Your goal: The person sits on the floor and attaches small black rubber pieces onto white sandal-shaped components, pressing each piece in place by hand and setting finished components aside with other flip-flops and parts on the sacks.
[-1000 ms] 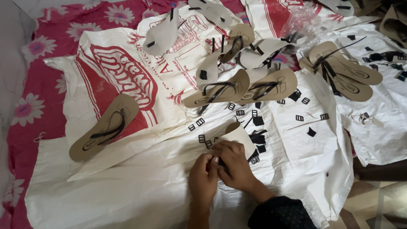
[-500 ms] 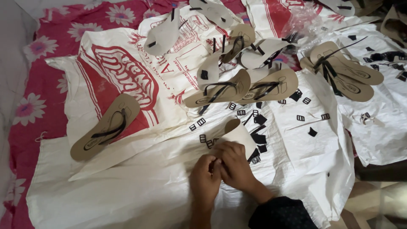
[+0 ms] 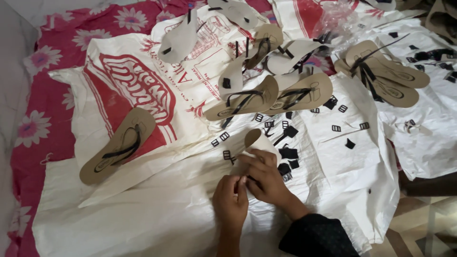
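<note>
A pale sandal sole (image 3: 257, 143) lies bottom-up on the white woven sack (image 3: 157, 209) in front of me. My right hand (image 3: 264, 177) presses on the sole's near end, its fingers curled over it. My left hand (image 3: 230, 201) pinches something small and dark against the same end; what it is cannot be made out. Small black strap pieces (image 3: 287, 154) lie scattered just right of the sole. A finished tan flip-flop with a black strap (image 3: 118, 145) rests alone to the left.
A pile of tan flip-flops and pale soles (image 3: 266, 90) lies beyond my hands, with another pair (image 3: 385, 76) at the upper right. A red flowered cloth (image 3: 38, 119) lies under the sacks on the left. Tiled floor (image 3: 428, 219) shows at the lower right.
My hands stay on the sole's near end with only slight finger movement. The view has shifted a little.
</note>
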